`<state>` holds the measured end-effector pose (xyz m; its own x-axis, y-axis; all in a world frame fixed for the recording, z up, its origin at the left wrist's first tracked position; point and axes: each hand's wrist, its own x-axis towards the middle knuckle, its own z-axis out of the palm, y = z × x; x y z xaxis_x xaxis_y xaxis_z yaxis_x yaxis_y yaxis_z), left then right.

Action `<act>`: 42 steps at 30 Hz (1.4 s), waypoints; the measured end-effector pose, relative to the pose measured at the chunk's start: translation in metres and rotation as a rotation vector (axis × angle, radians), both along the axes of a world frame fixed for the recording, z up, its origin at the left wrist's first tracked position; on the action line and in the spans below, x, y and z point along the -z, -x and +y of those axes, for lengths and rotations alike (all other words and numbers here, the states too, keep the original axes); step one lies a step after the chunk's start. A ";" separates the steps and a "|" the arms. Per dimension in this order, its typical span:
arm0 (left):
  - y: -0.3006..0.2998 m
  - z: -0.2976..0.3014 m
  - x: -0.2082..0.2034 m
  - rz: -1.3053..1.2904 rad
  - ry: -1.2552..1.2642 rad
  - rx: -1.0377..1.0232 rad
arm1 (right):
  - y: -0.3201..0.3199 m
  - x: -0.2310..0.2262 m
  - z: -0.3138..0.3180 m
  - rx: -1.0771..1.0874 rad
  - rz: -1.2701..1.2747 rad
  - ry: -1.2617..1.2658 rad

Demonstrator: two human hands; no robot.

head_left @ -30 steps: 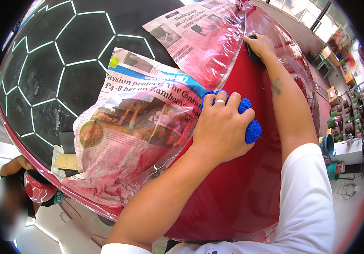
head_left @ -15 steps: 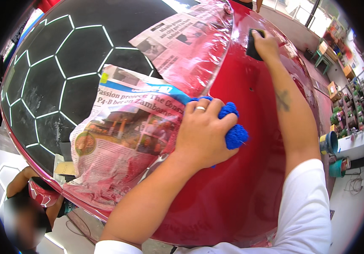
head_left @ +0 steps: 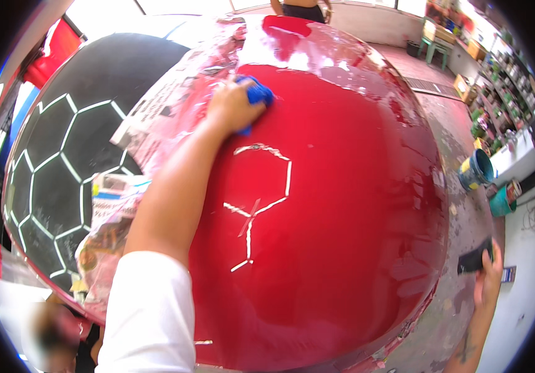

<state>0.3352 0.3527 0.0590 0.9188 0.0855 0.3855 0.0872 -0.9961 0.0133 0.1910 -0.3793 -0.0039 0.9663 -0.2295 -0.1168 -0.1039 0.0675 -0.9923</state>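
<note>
My left hand (head_left: 230, 107) presses a bunched blue cloth (head_left: 259, 93) onto the glossy red car panel (head_left: 348, 205), close to the edge of the newspaper masking (head_left: 161, 107). Its fingers are wrapped over the cloth. Off the panel's right side, over the floor, my right hand (head_left: 488, 280) grips a flat black block (head_left: 475, 257); the block touches nothing else. Red overspray stains the newspaper and the clear film beside it. Bright hexagonal light lines are reflected in the red paint.
Left of the newspaper lies a dark glossy car surface (head_left: 96, 133) with hexagonal reflections. Another person (head_left: 304, 11) stands beyond the far end, and one more (head_left: 59, 336) is at lower left. Buckets (head_left: 475, 170) and crowded shelves (head_left: 513, 93) line the right side.
My left hand has moved the blue cloth farther forward and left along the masking edge. My right hand has lifted the black block off the panel and swung it out to the right.
</note>
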 end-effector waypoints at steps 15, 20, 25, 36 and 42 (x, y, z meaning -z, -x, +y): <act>0.075 -0.131 0.020 -0.020 0.090 0.312 | 0.059 -0.003 0.043 0.005 0.045 -0.143; 0.177 -0.068 -0.006 -0.099 0.075 0.096 | 0.099 -0.028 0.144 -0.164 0.107 -0.246; 0.289 -0.092 0.000 -0.064 0.125 0.279 | 0.142 -0.016 0.203 -0.195 -0.144 -0.040; 0.357 -0.019 -0.021 -0.216 0.321 0.246 | 0.229 -0.048 0.394 -0.152 -0.500 0.294; 0.356 0.003 -0.062 -0.379 1.135 0.171 | 0.271 -0.060 0.488 -0.417 -0.625 0.705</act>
